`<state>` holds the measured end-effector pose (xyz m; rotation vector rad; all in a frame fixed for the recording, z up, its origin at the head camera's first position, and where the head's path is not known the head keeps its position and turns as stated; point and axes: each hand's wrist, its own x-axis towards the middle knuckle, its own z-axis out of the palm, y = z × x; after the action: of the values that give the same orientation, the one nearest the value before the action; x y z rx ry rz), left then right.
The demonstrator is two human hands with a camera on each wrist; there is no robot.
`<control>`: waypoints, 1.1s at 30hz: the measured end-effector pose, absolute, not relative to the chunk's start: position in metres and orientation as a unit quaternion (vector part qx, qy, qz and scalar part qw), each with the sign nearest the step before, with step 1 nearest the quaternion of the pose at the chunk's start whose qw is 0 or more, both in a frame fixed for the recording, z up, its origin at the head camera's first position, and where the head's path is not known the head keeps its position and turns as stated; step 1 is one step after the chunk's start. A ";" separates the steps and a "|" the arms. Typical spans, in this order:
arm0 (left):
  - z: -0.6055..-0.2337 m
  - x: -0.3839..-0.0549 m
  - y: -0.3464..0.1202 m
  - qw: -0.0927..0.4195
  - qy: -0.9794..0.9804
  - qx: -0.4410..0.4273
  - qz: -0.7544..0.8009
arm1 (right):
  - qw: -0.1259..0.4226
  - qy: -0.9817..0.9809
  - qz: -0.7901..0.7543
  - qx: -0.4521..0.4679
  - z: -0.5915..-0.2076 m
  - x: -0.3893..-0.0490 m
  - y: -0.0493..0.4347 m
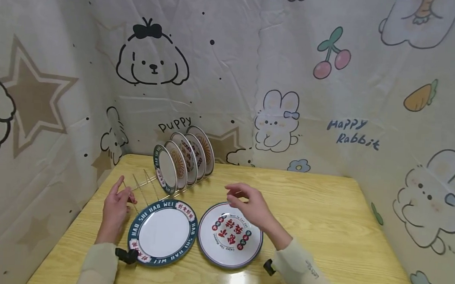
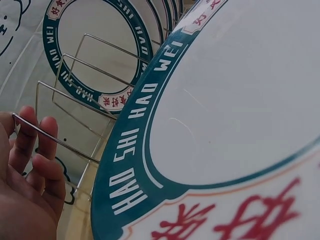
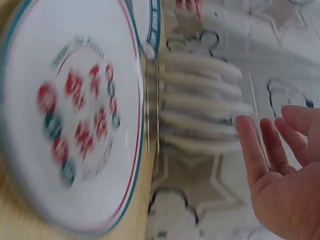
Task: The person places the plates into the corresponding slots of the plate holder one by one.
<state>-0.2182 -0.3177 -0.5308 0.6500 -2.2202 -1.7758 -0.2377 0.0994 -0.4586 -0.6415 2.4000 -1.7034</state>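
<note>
A gold-coloured wire plate rack (image 1: 145,189) stands toward the back left of the table. My left hand (image 1: 117,207) is at its near left end, with thumb and fingers around the end wire loop (image 2: 55,139). Several plates stand upright in the rack's far part, the nearest a green-rimmed plate (image 1: 165,169). In front of the rack lies a larger green-rimmed oval plate (image 1: 164,232), beside my left hand. To its right is a round white plate (image 1: 230,248) with red characters. My right hand (image 1: 253,204) hovers over that plate's far edge, fingers loosely bent, holding nothing.
The yellow wood-grain table (image 1: 322,231) extends to the right of the plates. A printed cloth (image 1: 223,74) with cartoon figures hangs behind the table and along both sides. Dark wrist mounts (image 1: 127,255) sit at both sleeves.
</note>
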 end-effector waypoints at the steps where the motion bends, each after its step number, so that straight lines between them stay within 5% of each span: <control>1: -0.530 -0.218 -0.318 0.112 -0.755 0.222 -0.607 | 0.062 0.796 -0.567 -0.202 -0.460 -0.237 0.109; 13: -0.530 -0.217 -0.317 0.110 -0.751 0.221 -0.612 | 0.061 0.816 -0.567 -0.088 -0.498 -0.232 0.197; 27: -0.529 -0.217 -0.317 0.108 -0.748 0.220 -0.617 | 0.222 0.759 -0.612 -0.029 -0.527 -0.217 0.207; 33: -0.529 -0.215 -0.316 0.110 -0.748 0.220 -0.617 | 0.240 0.746 -0.619 -0.048 -0.532 -0.217 0.197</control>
<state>-0.2155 -0.3164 -0.5295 0.6451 -2.1973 -1.8122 -0.2175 0.1971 -0.5324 -0.1305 2.0427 -1.6934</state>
